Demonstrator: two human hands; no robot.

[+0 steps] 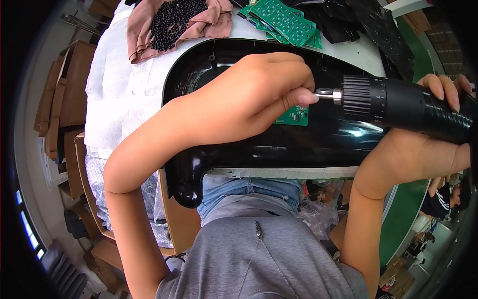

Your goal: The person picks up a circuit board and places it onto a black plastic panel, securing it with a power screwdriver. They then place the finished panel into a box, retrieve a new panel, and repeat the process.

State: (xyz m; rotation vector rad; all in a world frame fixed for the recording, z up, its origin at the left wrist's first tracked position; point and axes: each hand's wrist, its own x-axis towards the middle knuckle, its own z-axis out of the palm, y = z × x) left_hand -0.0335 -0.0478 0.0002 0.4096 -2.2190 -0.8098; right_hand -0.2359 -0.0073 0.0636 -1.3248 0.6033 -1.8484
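My right hand (411, 152) is wrapped round a black electric screwdriver (393, 102) with a ribbed collar, held on its side so its metal bit points left. At the bit's tip, the thumb and fingers of my left hand (274, 89) are pinched together; whatever is between them is hidden. Beneath both hands lies a glossy black plastic shell (239, 154), hollow side up, with a rounded lobe at its near left. A green circuit board (297, 118) sits inside the shell, mostly covered by my left hand.
Small black screws (174, 22) lie heaped on a brownish-pink cloth (216, 22) at the far left. Several green circuit boards (284, 22) are stacked at the back, beside black plastic bags (376, 30). Cardboard boxes (74, 79) stand at left; another person (440, 202) is at right.
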